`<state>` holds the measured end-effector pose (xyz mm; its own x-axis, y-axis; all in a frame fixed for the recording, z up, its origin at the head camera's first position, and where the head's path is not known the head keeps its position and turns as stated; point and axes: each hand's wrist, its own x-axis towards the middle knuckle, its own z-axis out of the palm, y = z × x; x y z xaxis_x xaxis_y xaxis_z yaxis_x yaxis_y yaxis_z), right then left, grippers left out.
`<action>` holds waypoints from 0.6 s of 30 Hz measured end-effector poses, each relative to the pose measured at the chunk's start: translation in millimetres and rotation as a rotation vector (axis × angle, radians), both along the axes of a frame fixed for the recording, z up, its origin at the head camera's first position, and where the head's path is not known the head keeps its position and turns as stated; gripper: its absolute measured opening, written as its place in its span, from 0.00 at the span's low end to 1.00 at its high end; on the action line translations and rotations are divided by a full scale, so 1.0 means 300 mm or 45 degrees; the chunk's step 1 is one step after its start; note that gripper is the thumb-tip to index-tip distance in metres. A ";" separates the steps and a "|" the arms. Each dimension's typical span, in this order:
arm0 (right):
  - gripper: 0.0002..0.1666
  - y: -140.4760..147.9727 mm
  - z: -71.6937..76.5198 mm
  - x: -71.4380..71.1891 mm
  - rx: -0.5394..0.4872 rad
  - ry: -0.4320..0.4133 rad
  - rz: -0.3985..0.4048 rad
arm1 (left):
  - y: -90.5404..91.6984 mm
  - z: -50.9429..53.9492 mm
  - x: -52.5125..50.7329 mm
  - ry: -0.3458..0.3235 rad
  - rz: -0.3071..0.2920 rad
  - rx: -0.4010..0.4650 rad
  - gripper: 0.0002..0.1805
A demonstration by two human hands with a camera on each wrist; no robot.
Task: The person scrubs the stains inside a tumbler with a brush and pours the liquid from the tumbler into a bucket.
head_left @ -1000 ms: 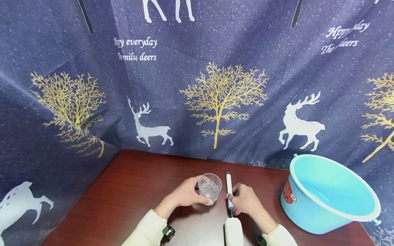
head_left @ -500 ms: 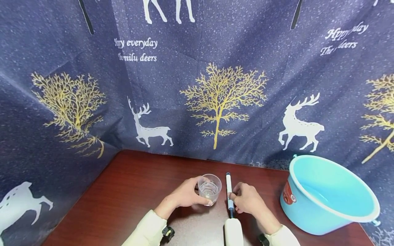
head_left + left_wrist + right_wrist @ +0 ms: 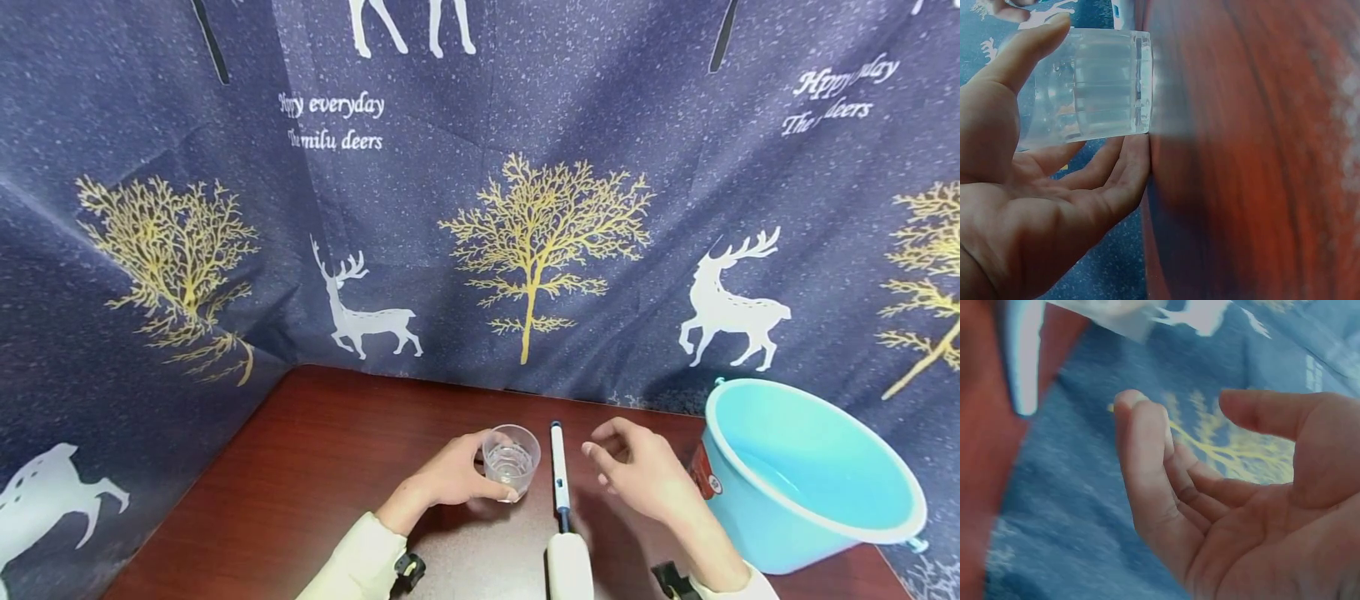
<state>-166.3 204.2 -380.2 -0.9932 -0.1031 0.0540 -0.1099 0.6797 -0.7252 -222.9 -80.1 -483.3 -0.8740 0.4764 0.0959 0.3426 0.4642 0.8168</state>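
Observation:
A clear cup (image 3: pixel 517 468) stands on the table, apparently with clear liquid in it. My left hand (image 3: pixel 453 473) holds it from the left, thumb on the near side and fingers on the far side; the left wrist view shows the cup (image 3: pixel 1104 87) against the thumb (image 3: pixel 1035 47). Just right of the cup lies a sponge cup brush, with a white and blue handle (image 3: pixel 558 458) and a long white head (image 3: pixel 569 565) towards me. Right of the handle and apart from it, my right hand (image 3: pixel 641 467) hovers with fingers loosely bent, holding nothing.
A light blue bucket (image 3: pixel 738 508) with a white rim stands at the right of the reddish-brown table (image 3: pixel 322 467), close to my right hand. A dark blue cloth (image 3: pixel 420 192) with deer and trees hangs behind the table and along its left side.
My right hand has let go of the brush handle and moved up and to the right, towards the bucket. The brush lies where it was. My left hand and the cup have not moved.

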 end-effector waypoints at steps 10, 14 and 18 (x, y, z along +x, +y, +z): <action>0.12 0.089 0.113 0.082 -0.064 0.214 -0.042 | 0.000 0.003 0.002 -0.012 0.004 0.001 0.37; 0.11 0.124 0.130 0.099 -0.012 0.363 -0.090 | 0.000 0.008 0.005 -0.001 -0.003 -0.002 0.37; 0.11 0.163 0.149 0.113 0.007 0.433 -0.165 | 0.001 0.014 0.007 0.010 -0.006 0.000 0.37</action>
